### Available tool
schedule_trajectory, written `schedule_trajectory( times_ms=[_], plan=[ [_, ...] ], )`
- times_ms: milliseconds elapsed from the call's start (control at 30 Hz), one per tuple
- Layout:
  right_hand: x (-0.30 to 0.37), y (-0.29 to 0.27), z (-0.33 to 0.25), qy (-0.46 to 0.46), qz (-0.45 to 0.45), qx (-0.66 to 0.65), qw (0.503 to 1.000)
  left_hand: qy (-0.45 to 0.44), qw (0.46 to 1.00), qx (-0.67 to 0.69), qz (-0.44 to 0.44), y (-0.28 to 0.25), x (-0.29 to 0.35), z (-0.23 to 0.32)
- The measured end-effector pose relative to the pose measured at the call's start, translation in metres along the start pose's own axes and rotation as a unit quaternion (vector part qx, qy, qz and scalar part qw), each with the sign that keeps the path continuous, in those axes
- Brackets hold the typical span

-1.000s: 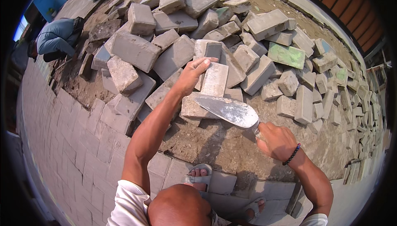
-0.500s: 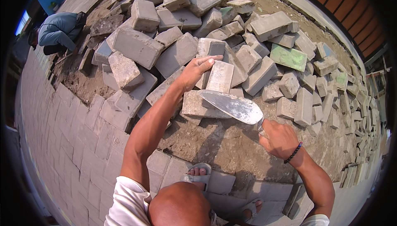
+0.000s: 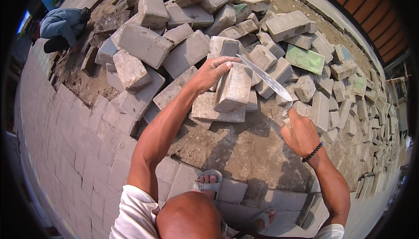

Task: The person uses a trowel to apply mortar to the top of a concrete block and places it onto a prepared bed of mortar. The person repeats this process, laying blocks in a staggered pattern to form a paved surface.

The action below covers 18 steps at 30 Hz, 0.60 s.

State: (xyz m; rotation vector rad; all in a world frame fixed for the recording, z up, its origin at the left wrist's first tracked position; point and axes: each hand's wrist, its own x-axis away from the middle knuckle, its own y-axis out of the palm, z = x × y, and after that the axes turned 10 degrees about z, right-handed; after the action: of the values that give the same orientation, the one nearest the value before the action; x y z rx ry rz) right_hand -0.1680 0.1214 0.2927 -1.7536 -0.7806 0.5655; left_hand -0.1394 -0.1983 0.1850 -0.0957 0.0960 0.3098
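My left hand (image 3: pixel 210 74) is closed on the far end of a grey paving block (image 3: pixel 235 86), thumb on top. The block is tilted above another grey block (image 3: pixel 207 108) lying on the soil; whether the two touch is hard to tell. In my right hand (image 3: pixel 302 135) is a trowel (image 3: pixel 274 85), gripped by its handle. The trowel's whitish, worn blade is turned nearly edge-on and points up and left, along the right side of the held block. Its tip is close to my left fingers; I cannot tell whether it touches the block.
A large heap of loose paving blocks (image 3: pixel 190 51) spreads beyond my hands, one with a green face (image 3: pixel 304 59). Bare soil (image 3: pixel 244 147) lies before my sandalled feet. Laid paving (image 3: pixel 78 147) covers the left side. Another person (image 3: pixel 61 29) bends down at the far left.
The trowel has swung up from in front of the block to its right side, turning from flat to edge-on. The block has tilted, showing more of its near end.
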Motion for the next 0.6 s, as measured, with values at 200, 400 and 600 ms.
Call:
schedule_trajectory(
  times_ms=[200, 400, 600],
  plan=[
    [0.015, 0.022, 0.016, -0.033, -0.028, 0.038, 0.998, 0.022, 1.0, 0.021, 0.006, 0.004, 0.001, -0.004],
    [0.024, 0.013, 0.001, -0.078, 0.006, 0.005, 0.997, 0.007, 1.0, 0.014, 0.006, -0.001, 0.004, -0.005],
    [0.006, 0.015, 0.03, 0.015, 0.023, 0.012, 1.0, 0.0, 0.999, 0.034, 0.005, 0.001, 0.003, -0.004]
  ],
)
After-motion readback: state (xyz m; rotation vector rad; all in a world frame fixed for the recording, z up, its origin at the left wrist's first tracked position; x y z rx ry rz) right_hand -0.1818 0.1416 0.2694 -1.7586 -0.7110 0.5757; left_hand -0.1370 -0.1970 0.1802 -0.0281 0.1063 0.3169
